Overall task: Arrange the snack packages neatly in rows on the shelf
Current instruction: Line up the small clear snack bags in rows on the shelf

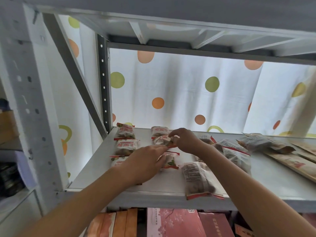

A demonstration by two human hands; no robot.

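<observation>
Two hands, my left hand [145,161] and right hand [185,140], pinch one snack package [161,140], its long axis running left-right on the shelf [273,182].

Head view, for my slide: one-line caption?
Both hands pinch a snack package into the second row on the shelf.
</observation>
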